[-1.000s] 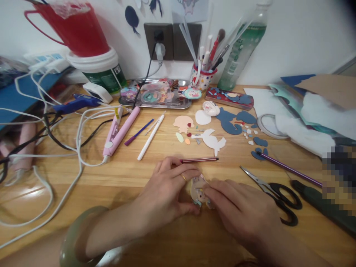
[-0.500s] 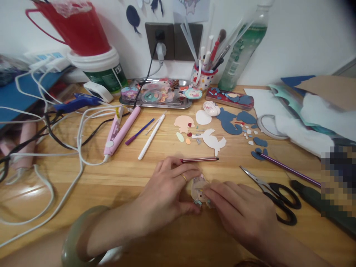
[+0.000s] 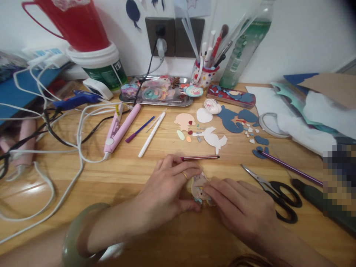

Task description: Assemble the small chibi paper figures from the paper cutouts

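Observation:
A small pale paper figure point(image 3: 198, 188) lies on the wooden table between my hands. My left hand point(image 3: 169, 185) curves around its left side, fingertips at its top edge and thumb at its lower edge, gripping it. My right hand point(image 3: 241, 204) has its fingers pressed together on the figure's right part; anything small in the pinch is hidden. A dark red striped pen point(image 3: 201, 158) lies just beyond my left fingers. Past it are a peach paper cutout point(image 3: 185, 121), a white cutout point(image 3: 213, 139) and blue paper pieces point(image 3: 230, 120).
Black-handled scissors point(image 3: 271, 187) and a purple pencil point(image 3: 292, 168) lie at the right. A white pen point(image 3: 151, 135), pink hair iron point(image 3: 122, 129) and tangled white cables point(image 3: 79, 137) are at the left. Behind stand a metal tray point(image 3: 180, 102), pen cup point(image 3: 205, 76) and bottle point(image 3: 244, 52).
The camera view has shifted slightly. Both hands stay at the paper figure, with the right fingers moved very little.

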Motion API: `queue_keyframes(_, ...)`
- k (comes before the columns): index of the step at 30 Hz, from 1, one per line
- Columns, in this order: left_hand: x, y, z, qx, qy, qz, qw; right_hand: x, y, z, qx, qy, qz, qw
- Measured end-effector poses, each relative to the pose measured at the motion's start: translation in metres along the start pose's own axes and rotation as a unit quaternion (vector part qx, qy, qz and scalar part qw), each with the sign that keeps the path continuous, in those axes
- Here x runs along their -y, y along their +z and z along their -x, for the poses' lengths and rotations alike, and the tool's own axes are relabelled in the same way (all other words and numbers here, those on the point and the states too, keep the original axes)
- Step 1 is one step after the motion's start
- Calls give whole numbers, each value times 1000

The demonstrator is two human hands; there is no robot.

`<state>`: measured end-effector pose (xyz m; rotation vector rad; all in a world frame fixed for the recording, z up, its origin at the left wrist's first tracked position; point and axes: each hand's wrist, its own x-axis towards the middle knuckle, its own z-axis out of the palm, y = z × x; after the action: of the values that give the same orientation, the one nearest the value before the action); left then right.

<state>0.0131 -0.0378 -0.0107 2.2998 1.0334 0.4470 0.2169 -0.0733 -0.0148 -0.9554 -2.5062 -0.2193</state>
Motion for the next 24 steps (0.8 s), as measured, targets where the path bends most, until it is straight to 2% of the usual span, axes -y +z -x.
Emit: queue_keyframes(24, 1, 2, -1, -4, -1, -4, 1000, -2, -1, -1, -4, -3, -17, 1000)
